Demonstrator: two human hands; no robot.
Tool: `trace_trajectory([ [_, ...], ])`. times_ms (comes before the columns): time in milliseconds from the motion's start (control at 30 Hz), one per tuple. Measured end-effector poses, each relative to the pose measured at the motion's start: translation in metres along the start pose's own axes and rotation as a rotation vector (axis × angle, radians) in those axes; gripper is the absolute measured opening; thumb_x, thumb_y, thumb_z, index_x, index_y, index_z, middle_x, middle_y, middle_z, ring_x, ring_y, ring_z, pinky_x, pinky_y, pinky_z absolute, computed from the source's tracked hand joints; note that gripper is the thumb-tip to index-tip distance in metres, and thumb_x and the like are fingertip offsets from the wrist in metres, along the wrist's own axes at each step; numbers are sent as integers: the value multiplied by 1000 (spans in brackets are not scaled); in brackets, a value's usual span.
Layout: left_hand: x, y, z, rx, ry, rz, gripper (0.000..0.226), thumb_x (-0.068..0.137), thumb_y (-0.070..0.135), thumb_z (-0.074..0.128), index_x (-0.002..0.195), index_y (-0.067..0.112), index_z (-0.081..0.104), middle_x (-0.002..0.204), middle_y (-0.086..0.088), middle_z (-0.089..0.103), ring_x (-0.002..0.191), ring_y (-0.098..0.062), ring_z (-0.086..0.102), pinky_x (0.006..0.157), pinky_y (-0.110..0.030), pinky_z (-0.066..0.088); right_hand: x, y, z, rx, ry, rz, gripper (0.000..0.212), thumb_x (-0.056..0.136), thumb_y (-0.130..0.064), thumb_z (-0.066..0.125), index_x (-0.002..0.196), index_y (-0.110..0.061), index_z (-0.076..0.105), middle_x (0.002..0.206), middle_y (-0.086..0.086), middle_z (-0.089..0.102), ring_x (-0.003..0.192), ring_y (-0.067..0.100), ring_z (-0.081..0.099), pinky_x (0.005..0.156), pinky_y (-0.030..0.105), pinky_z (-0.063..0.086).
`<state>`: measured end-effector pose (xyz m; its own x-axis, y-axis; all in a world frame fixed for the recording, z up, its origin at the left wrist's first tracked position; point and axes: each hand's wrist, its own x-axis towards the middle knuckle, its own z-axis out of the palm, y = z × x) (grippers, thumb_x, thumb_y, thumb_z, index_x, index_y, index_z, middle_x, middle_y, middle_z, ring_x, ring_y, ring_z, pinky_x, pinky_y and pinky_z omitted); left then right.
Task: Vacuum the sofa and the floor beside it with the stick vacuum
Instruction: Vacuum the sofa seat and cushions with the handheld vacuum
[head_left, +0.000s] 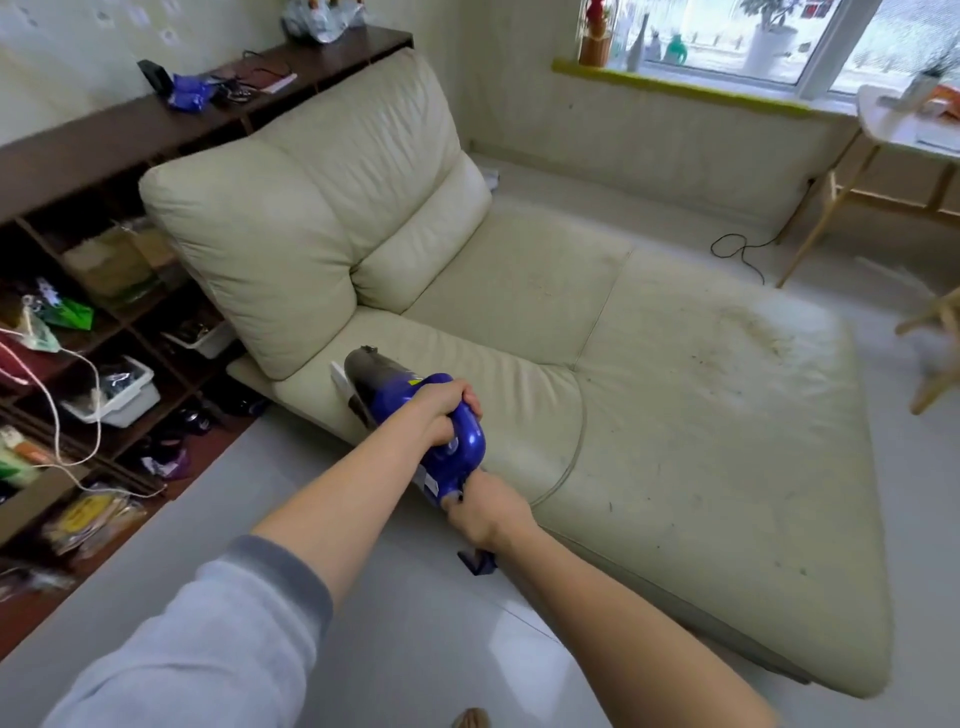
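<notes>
The left hand (441, 410) has its grip curled round the handle of the blue vacuum (415, 415), whose body lies ahead of it on the sofa (649, 389) seat edge. The right hand (485, 512) grips the vacuum's rear end, below the handle.

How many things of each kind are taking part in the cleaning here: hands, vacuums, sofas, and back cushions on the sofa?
Hands: 2, left hand and right hand, both gripping the vacuum
Vacuum: 1, purple
Sofa: 1, cream
Back cushions: 2, near cushion and far cushion
Total: 6
</notes>
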<state>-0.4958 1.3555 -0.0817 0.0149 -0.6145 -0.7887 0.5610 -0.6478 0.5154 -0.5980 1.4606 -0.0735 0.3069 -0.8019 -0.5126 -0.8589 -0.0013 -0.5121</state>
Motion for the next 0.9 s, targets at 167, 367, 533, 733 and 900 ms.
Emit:
trace_trajectory([
  [167,-5,-19,19,32,17,-8,35,94,1,39,61,13,39,42,1,38,35,-10,36,43,-21,35,-12,22,-6,12,-11,20,17,90,-22,42,74,-14,42,80,7,54,72,25,50,63,31,40],
  [367,-11,-55,52,162,29,31,57,92,0,39,36,7,46,39,-3,43,49,-14,37,51,-24,35,-39,62,-19,28,4,32,21,90,-23,44,70,-18,40,71,3,50,64,19,46,56,29,36],
  [533,-26,-93,87,211,12,46,37,95,2,37,59,11,42,40,-4,43,49,-13,37,48,-23,35,-68,102,-25,64,16,41,18,88,-23,46,72,-18,44,71,3,52,66,19,49,61,30,42],
  [733,-50,-141,127,223,-32,27,41,93,-2,34,54,11,40,34,-3,39,51,-14,32,51,-25,33,-109,149,-32,43,58,77,13,89,-25,47,82,-15,50,79,6,57,72,23,54,66,33,46],
  [900,-71,-177,158,273,-70,42,46,94,-2,30,50,10,40,33,-3,39,51,-15,33,52,-24,34,-144,183,-40,-15,91,103,14,90,-27,46,86,-14,51,83,6,58,78,25,56,69,33,47],
])
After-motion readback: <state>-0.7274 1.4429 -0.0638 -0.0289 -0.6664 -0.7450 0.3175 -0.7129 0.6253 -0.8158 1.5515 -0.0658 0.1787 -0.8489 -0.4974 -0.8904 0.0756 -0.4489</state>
